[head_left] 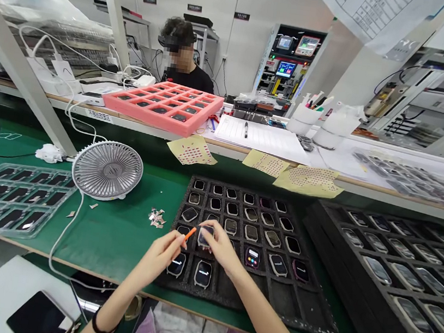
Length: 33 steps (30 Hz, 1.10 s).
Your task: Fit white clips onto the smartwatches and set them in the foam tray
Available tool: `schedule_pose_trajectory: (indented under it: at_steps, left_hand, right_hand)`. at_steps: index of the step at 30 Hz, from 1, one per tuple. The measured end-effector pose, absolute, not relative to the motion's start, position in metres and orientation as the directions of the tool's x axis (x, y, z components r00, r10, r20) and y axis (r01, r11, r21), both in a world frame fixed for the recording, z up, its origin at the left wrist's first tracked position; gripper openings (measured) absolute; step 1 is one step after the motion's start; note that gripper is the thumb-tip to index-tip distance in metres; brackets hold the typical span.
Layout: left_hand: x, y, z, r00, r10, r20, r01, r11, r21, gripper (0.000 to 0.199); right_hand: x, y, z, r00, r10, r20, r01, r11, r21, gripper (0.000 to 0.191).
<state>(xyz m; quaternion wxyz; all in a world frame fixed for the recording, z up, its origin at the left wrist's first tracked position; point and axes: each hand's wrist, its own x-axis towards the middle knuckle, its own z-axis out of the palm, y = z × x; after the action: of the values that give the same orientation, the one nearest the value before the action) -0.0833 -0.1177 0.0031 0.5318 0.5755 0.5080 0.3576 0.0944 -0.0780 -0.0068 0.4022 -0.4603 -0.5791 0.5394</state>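
Note:
Between the fingers of my left hand (165, 248) is a thin orange stick (189, 234), its tip pointing toward my other hand. My right hand (219, 246) grips a smartwatch case (206, 236), partly covered by the fingers. Both hands are over a black foam tray (225, 291), where several strapless watches sit in square pockets. One watch (252, 257) shows coloured icons on its lit screen. Close to my wrists, another watch (203, 273) displays white text.
At left are a white fan (108, 170) and a clear tray (11, 197) of dark parts. Small scraps (157, 217) lie on the green mat. More foam trays (411, 259) are stacked right. A pink foam tray (164, 104) rests on the shelf, with a person (187, 62) behind.

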Motion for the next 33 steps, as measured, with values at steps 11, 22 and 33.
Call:
schedule_pose_trajectory:
  at_steps: [11,22,33]
  left_hand:
    - [-0.048,-0.125,0.008,0.362,0.928,-0.082,0.091,0.052,0.994,0.046]
    - [-0.046,-0.122,0.01,0.357,0.934,0.0,0.05,-0.019,0.999,0.046]
    - [-0.043,-0.116,0.015,0.197,0.971,-0.133,-0.034,0.142,0.989,0.05]
  right_hand:
    - [0.092,-0.088,0.019,-0.328,0.94,-0.09,-0.578,-0.275,-0.768,0.033]
    - [0.09,-0.095,0.014,-0.503,0.863,-0.053,-0.659,-0.422,-0.623,0.026]
    - [0.082,-0.095,0.015,-0.254,0.956,-0.143,-0.633,-0.277,-0.723,0.029]
